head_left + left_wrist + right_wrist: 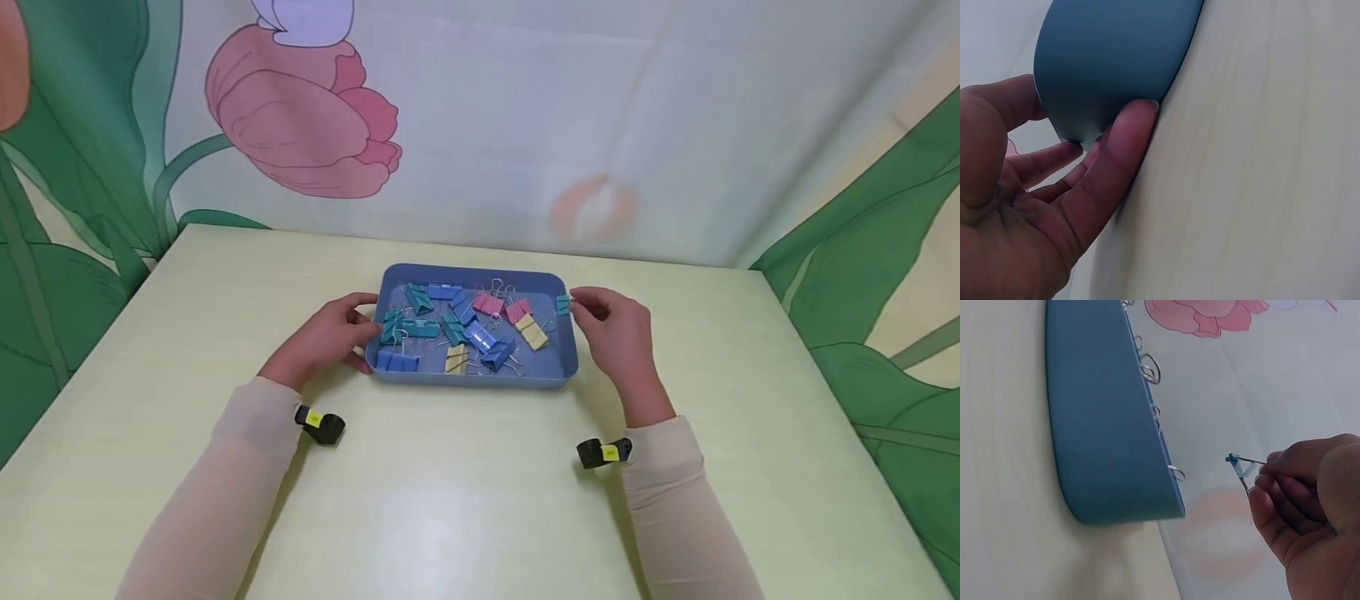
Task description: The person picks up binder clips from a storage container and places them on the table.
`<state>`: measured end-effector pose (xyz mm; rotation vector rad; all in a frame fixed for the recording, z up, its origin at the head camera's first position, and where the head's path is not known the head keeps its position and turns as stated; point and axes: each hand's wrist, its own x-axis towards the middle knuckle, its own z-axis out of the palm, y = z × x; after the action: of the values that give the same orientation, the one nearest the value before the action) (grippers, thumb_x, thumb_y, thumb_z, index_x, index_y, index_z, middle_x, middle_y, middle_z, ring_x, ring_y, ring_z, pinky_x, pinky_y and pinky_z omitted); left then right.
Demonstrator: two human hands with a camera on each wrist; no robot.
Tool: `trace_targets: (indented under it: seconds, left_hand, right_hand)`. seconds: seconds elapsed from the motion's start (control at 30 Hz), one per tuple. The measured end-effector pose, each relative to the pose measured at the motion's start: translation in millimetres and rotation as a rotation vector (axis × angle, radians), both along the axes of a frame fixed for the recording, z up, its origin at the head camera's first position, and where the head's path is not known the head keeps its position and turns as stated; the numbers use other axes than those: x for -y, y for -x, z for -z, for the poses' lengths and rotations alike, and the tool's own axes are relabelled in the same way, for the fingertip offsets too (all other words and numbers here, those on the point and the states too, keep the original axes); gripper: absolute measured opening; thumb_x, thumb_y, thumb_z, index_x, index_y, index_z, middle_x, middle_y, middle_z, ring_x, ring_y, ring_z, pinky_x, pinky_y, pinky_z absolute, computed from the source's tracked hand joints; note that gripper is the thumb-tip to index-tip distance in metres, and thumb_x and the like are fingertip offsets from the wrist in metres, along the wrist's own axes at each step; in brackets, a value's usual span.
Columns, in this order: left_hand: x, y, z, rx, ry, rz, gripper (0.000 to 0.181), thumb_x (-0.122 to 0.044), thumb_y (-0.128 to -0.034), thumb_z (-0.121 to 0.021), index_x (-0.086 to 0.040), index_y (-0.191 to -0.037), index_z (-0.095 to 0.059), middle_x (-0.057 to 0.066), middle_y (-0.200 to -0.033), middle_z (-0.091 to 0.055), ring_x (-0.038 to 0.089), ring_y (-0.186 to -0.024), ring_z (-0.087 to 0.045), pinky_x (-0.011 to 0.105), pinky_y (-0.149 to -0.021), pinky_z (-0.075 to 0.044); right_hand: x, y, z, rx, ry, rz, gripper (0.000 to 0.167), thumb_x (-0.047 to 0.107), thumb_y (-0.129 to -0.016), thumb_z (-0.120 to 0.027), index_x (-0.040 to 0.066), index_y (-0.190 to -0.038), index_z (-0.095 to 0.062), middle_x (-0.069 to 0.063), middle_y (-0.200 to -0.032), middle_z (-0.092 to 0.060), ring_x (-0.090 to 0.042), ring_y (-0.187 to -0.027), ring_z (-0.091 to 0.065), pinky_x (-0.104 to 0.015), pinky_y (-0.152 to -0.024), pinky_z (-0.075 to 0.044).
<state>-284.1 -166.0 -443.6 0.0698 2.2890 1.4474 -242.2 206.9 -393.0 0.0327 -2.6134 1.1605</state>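
Here the right hand (618,333) pinches a teal clip (563,305) by its wire handle, leaving the body clear, near the right rim of a tray (465,381) of other clips (480,337), whose left end the left hand (330,335) holds, seemingly steadying it on the table (435,517).

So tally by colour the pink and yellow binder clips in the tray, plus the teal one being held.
Pink clips: 2
Yellow clips: 2
Teal clip in the right hand: 1
Total: 5
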Motion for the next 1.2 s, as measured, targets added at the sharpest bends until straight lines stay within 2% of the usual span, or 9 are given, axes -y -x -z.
trace_targets:
  seconds: [0.13, 0.27, 0.43, 0.57, 0.7, 0.93, 1.2]
  left_hand:
    - [-2.5, -0.2, 0.6, 0.013, 0.007, -0.004, 0.064, -0.022, -0.0979, -0.055, -0.018, -0.153, -0.023, 0.021, -0.119, -0.05, 0.028, -0.077, -0.068, 0.038, -0.07, -0.059]
    - [-3.3, -1.3, 0.6, 0.022, 0.006, -0.016, 0.064, -0.022, -0.0978, -0.055, -0.018, -0.153, -0.024, 0.02, -0.119, -0.05, 0.029, -0.079, -0.068, 0.038, -0.07, -0.059]
    - [-2.9, -3.1, -0.5, 0.026, 0.0, -0.022, 0.064, -0.022, -0.0979, -0.055, -0.018, -0.153, -0.023, 0.02, -0.119, -0.05, 0.029, -0.084, -0.066, 0.038, -0.071, -0.059]
    - [-1.9, -2.9, -0.6, 0.024, -0.006, -0.024, 0.064, -0.022, -0.0977, -0.055, -0.019, -0.153, -0.024, 0.019, -0.119, -0.05, 0.03, -0.083, -0.066, 0.038, -0.071, -0.059]
    - [-0.7, -2.7, 0.5, 0.018, -0.012, -0.023, 0.064, -0.022, -0.0976, -0.055, -0.018, -0.153, -0.024, 0.019, -0.118, -0.05, 0.029, -0.083, -0.066, 0.039, -0.07, -0.059]
    - [1.6, -3.1, 1.9, 0.011, -0.013, -0.028, 0.063, -0.021, -0.0978, -0.055, -0.017, -0.153, -0.024, 0.02, -0.119, -0.05, 0.029, -0.085, -0.066, 0.039, -0.069, -0.06]
    - [-0.7, -3.8, -2.3, 0.019, 0.004, -0.033, 0.064, -0.022, -0.0973, -0.056, -0.018, -0.153, -0.025, 0.019, -0.119, -0.05, 0.03, -0.086, -0.066, 0.038, -0.07, -0.059]
  right_hand:
    - [-13, 3.9, 3.2, 0.046, 0.073, 0.064, 0.026, 0.021, -0.093, -0.064, 0.012, -0.117, -0.069, -0.009, -0.106, -0.072, -0.019, -0.088, -0.067, -0.028, -0.076, -0.055]
    - [-21, 7.1, 6.7, 0.096, 0.124, 0.087, 0.027, 0.022, -0.094, -0.063, 0.012, -0.119, -0.068, -0.009, -0.108, -0.07, -0.019, -0.087, -0.067, -0.023, -0.074, -0.054]
    - [-27, 11.2, 14.7, 0.154, 0.153, 0.113, 0.028, 0.021, -0.094, -0.061, 0.009, -0.119, -0.067, -0.011, -0.109, -0.069, -0.02, -0.086, -0.067, -0.026, -0.077, -0.055]
    - [-28, 15.2, 23.7, 0.202, 0.224, 0.136, 0.027, 0.017, -0.094, -0.062, 0.004, -0.117, -0.067, -0.013, -0.107, -0.067, -0.021, -0.085, -0.068, -0.032, -0.079, -0.057]
    - [-28, 17.0, 32.5, 0.245, 0.28, 0.156, 0.027, 0.014, -0.093, -0.062, 0.001, -0.117, -0.067, -0.015, -0.106, -0.066, -0.019, -0.082, -0.07, -0.028, -0.077, -0.058]
    - [-24, 18.7, 43.0, 0.252, 0.283, 0.144, 0.025, 0.01, -0.09, -0.063, -0.003, -0.111, -0.068, -0.02, -0.102, -0.069, -0.02, -0.081, -0.071, -0.028, -0.072, -0.059]
    - [-24, 18.9, 47.9, 0.268, 0.236, 0.161, 0.023, 0.012, -0.089, -0.063, 0.0, -0.107, -0.069, -0.017, -0.098, -0.07, -0.016, -0.077, -0.07, -0.022, -0.067, -0.057]
